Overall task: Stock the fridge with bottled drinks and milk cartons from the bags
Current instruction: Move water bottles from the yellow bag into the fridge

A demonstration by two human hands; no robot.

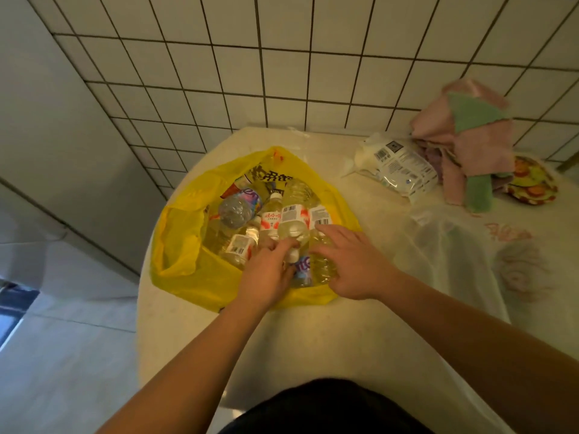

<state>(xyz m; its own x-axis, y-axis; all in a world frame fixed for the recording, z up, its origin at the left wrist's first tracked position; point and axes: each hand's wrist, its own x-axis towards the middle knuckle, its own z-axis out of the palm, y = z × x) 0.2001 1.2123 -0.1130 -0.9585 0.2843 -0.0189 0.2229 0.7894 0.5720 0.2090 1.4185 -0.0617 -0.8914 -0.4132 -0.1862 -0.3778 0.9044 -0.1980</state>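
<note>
A yellow plastic bag (188, 261) lies open on the pale table, holding several clear bottles with white and red labels (293, 216). A bottle with a purple label (242, 203) lies at the bag's far left. My left hand (266, 272) reaches into the bag, its fingers curled around the neck of a bottle with a white cap (294, 253). My right hand (351, 264) rests with spread fingers on another clear bottle (324, 267) at the bag's near right. No milk carton or fridge interior shows.
A clear empty plastic bag (445, 245) lies right of the yellow one. A white packet with barcodes (398, 167), pink and green cloths (466, 142) and a patterned dish (532, 180) sit at the back right. A tiled wall (282, 57) stands behind the table (313, 339).
</note>
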